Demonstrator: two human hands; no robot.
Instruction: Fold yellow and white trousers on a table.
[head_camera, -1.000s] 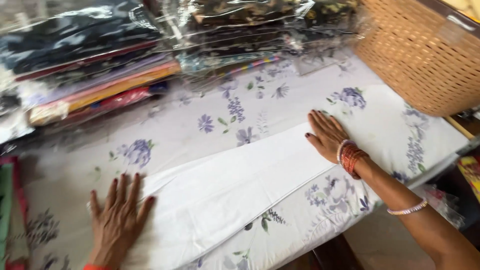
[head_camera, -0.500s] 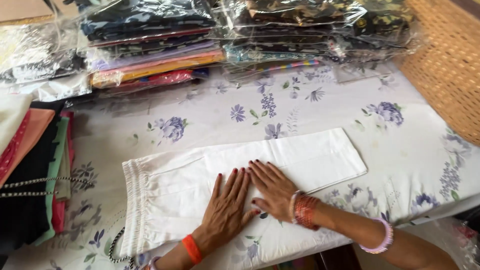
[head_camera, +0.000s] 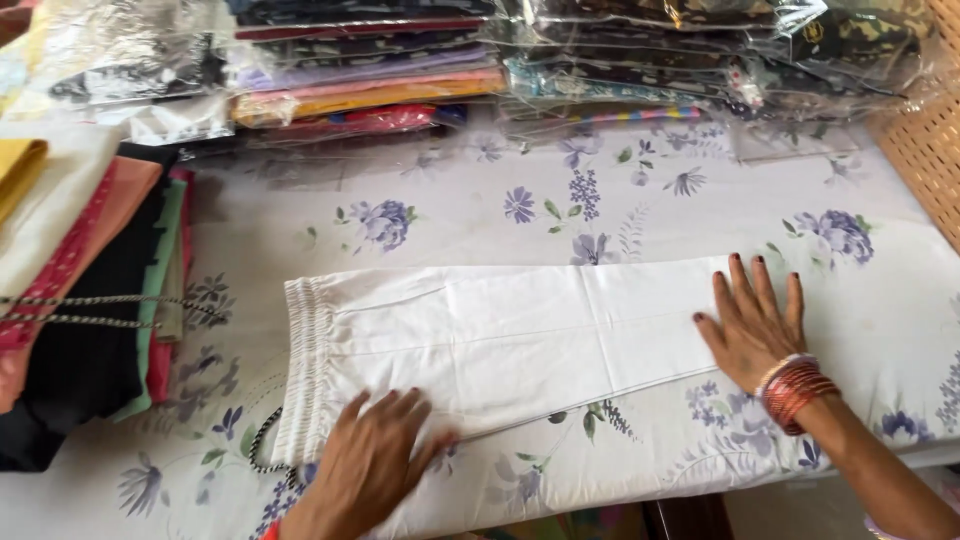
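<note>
White trousers (head_camera: 500, 340) lie lengthwise left-right, waistband leftward, both hands, left (head_camera: 375, 465) and right (head_camera: 752, 320), pressing flat, fingers spread.

The white trousers (head_camera: 500, 335) lie flat and folded lengthwise on the flowered surface (head_camera: 450, 215), with the gathered elastic waistband to the left and the leg end to the right. The cloth looks smooth, with one long crease along the lower edge.
</note>
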